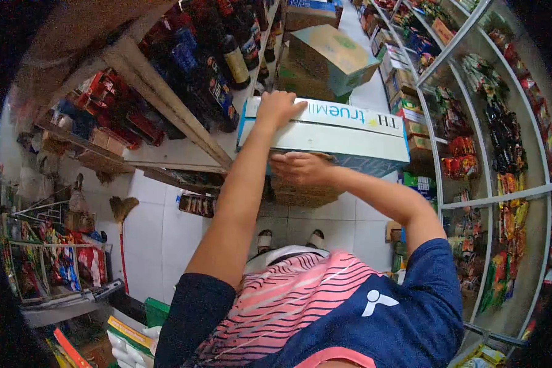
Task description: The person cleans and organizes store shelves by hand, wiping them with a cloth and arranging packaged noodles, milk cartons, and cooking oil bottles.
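A white and blue milk box (325, 130) with "TH true MILK" lettering, upside down from my view, is in front of me at the shelf's end. My left hand (278, 110) grips its left part from above, with the thumb lying along the printed top. Lower down, my right hand (302, 168) is against the near side of the box by its bottom edge, fingers bent and pointing left. Part of its grip is hidden. Below the hands is a brown cardboard box (306, 193).
Dark bottles (233, 58) line the shelf at left. Beyond the milk box sits an opened-looking carton (334, 52). Glass-fronted shelves (432, 122) with hanging packets run along the right. A broom (122, 211) leans at left over white floor tiles (178, 230).
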`<state>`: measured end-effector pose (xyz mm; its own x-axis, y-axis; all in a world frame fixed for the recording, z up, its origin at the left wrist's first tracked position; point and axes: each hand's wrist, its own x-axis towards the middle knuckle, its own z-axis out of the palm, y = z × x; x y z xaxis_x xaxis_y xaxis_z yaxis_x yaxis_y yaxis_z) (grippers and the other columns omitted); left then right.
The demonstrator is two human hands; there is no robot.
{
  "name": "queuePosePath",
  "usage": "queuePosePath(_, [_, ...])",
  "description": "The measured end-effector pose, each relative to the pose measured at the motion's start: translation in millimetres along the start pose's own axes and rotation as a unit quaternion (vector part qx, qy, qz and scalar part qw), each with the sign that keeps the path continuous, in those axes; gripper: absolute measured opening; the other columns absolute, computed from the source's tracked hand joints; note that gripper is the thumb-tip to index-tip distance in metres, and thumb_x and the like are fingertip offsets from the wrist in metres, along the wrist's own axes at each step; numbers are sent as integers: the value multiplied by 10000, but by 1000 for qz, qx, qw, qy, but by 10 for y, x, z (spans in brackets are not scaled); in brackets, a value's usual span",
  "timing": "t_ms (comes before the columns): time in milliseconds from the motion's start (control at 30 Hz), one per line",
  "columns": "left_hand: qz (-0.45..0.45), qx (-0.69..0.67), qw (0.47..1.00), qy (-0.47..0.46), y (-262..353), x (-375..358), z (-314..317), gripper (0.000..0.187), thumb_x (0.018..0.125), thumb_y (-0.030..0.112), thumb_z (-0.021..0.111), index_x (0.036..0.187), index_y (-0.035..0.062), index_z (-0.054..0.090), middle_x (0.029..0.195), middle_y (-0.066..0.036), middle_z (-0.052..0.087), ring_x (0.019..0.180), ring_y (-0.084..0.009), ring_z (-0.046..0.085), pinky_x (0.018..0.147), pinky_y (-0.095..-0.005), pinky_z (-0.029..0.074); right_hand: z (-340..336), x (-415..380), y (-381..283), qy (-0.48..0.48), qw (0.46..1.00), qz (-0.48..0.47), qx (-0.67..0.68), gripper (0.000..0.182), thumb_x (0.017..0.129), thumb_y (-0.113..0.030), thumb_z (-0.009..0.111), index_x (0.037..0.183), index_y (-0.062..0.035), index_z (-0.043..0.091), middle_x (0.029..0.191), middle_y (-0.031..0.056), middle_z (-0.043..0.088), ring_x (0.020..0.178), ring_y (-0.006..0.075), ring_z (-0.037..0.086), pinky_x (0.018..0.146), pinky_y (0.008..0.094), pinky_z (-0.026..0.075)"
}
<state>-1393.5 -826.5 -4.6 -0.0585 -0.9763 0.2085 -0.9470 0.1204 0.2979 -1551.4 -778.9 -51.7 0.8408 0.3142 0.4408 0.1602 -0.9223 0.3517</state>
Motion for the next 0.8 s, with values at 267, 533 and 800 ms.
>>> queuePosePath(267, [-11, 9, 1000, -5, 34, 21, -32, 442, 774, 460, 443, 844, 59, 614, 860, -147, 599, 848, -294, 550, 767, -446, 362, 32, -1691, -337, -398, 893, -154, -142, 368, 819, -166, 354, 1150, -47, 461, 1293, 86, 346, 1226, 212, 267, 1027, 333, 203])
queuePosePath(533, [1, 7, 1000, 13, 19, 39, -15, 467, 751, 478, 453, 771, 35, 600, 798, -167, 591, 792, -328, 547, 720, -452, 368, -1513, -1407, 85, -121, 979, 158, -45, 323, 713, -70, 482, 1030, -88, 542, 1173, 46, 455, 1139, 237, 385, 960, 357, 334])
queuePosePath(800, [-3, 1, 1000, 9, 49, 23, -66, 491, 750, 473, 450, 738, 0, 580, 788, -187, 569, 783, -343, 524, 701, -444, 363, -1063, -1794, 211, 486, 507, 671, 236, 325, 731, 19, 523, 1054, -11, 516, 1011, 82, 534, 898, 139, 514, 778, 247, 414])
